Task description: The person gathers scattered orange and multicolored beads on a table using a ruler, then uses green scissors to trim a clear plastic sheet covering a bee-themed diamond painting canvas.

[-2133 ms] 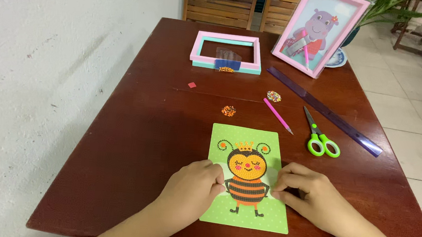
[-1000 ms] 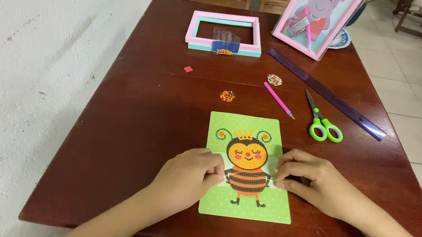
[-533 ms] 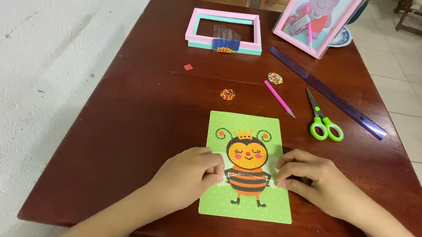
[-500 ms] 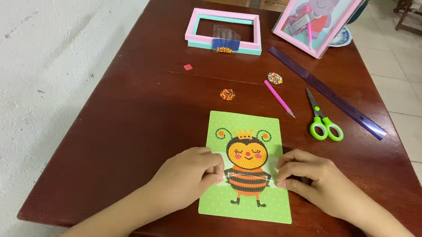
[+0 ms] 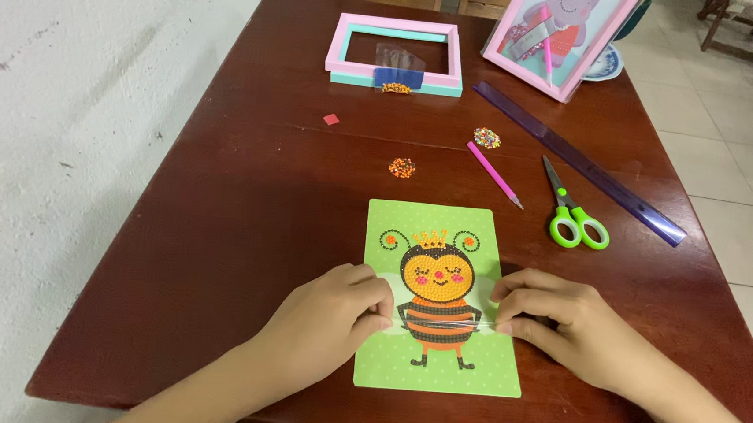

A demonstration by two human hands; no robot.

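Since the earlier pictures almost nothing has moved: both hands sit where they were on the bee picture, and only the view has tipped a little, so the far pink frame shows lower.

The left hand [image 5: 334, 310] pinches the left edge of a clear film strip [image 5: 440, 317] that runs across the bee's middle. The green bee picture [image 5: 441, 300] lies flat on the bench [image 5: 243, 229], near the front edge. The right hand [image 5: 563, 326] pinches the other end of the strip. Both hands are closed on that thin strip, and it looks pulled tight between them.

What could go wrong? If one hand pulls harder than the other, the film could tear or go crooked. If the film is sticky, it might lift some of the tiny beads off the bee. The card could also slide toward the front edge, because nothing holds it down but the hands.

Counting from left to right:
- one small red square [image 5: 331, 119]
- one empty pink frame [image 5: 396, 54]
- three little bead piles: one by the frame [image 5: 395, 87], one in the middle [image 5: 402, 166], one further right [image 5: 487, 138]
- one pink pen [image 5: 495, 175]
- one framed picture [image 5: 561, 34] leaning at the back
- one pair of green scissors [image 5: 575, 218]
- one purple ruler [image 5: 579, 161]
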